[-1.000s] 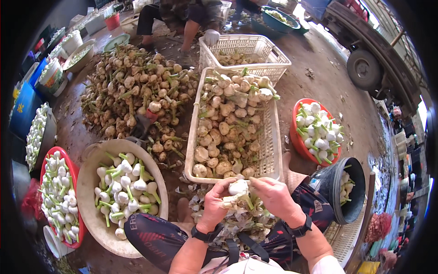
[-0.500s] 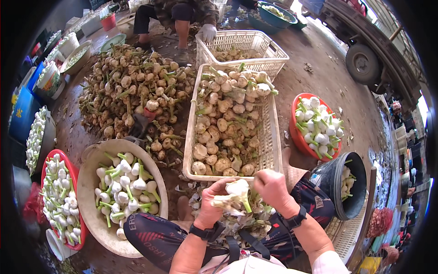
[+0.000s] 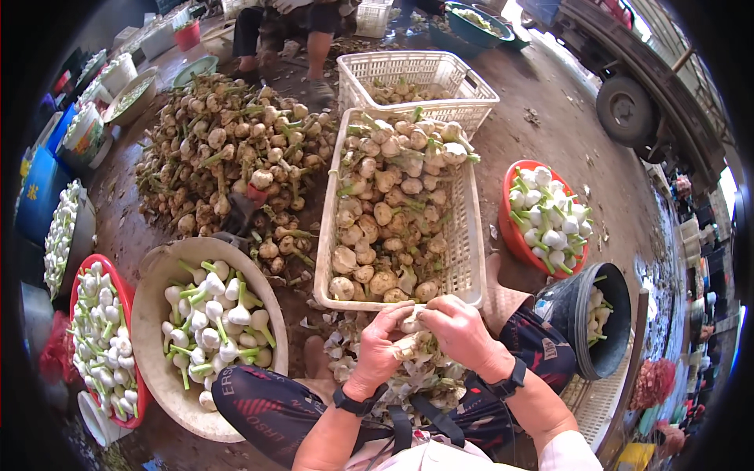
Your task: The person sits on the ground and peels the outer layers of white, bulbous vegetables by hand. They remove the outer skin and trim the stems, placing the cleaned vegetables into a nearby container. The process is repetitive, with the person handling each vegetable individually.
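Note:
Just in front of the crate's near edge, a pale garlic bulb (image 3: pixel 411 322) is between my two hands, mostly covered by the fingers. My left hand (image 3: pixel 378 345) is closed around it from the left side. From the right, my right hand (image 3: pixel 463 331) pinches at its top, fingers bent together. Loose papery skins (image 3: pixel 428 377) are heaped in my lap below. Ahead stands a white plastic crate (image 3: pixel 477 259) with unpeeled, soil-stained garlic bulbs (image 3: pixel 385 235).
A cream tub (image 3: pixel 145 330) and a red basin (image 3: pixel 129 294) of cleaned garlic stand at left. An orange basin (image 3: pixel 506 224) and a black bucket (image 3: pixel 559 310) are at right. Beyond lie a garlic pile (image 3: pixel 228 149), a second crate (image 3: pixel 483 102), a seated person (image 3: pixel 316 39) and a vehicle (image 3: pixel 624 110).
My right hand has moved left onto the garlic bulb, which is now more hidden between both hands. The other person's gloved hand has left the far crate's rim.

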`<action>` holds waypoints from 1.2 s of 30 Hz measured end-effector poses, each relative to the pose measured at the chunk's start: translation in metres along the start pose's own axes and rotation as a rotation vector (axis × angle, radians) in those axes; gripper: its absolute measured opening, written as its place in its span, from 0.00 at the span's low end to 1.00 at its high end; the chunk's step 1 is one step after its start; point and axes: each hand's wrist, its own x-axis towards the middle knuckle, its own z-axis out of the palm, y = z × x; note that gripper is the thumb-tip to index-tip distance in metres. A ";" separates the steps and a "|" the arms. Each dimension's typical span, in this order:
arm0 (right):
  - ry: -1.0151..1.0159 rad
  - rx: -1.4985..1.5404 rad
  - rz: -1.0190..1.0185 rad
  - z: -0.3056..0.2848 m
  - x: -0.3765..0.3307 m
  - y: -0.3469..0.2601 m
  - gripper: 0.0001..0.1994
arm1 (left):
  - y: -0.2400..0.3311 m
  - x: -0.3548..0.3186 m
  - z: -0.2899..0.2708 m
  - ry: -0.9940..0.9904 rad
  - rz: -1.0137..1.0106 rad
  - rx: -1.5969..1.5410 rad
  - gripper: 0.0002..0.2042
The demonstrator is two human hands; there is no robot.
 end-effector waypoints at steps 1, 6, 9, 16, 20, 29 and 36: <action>0.025 -0.049 -0.010 0.003 0.000 -0.001 0.12 | -0.002 0.001 0.000 0.005 0.010 0.007 0.22; 0.081 -0.115 0.086 0.023 -0.003 -0.003 0.09 | -0.011 0.001 -0.007 -0.005 0.000 -0.127 0.21; 0.164 -0.074 0.338 0.023 -0.001 0.010 0.04 | -0.006 0.001 -0.011 -0.038 -0.083 -0.415 0.21; -0.476 -0.170 0.385 0.052 -0.052 0.007 0.03 | -0.010 -0.003 -0.013 0.015 -0.216 -0.712 0.25; -0.113 0.202 0.588 0.022 -0.049 0.017 0.05 | -0.011 0.001 -0.011 -0.037 -0.232 -0.879 0.26; 0.277 0.703 0.758 0.036 -0.013 -0.020 0.08 | -0.018 -0.002 0.008 0.145 -0.258 -0.715 0.20; 0.110 0.332 0.671 0.047 -0.041 -0.005 0.09 | -0.032 -0.001 -0.011 0.190 -0.247 -0.837 0.19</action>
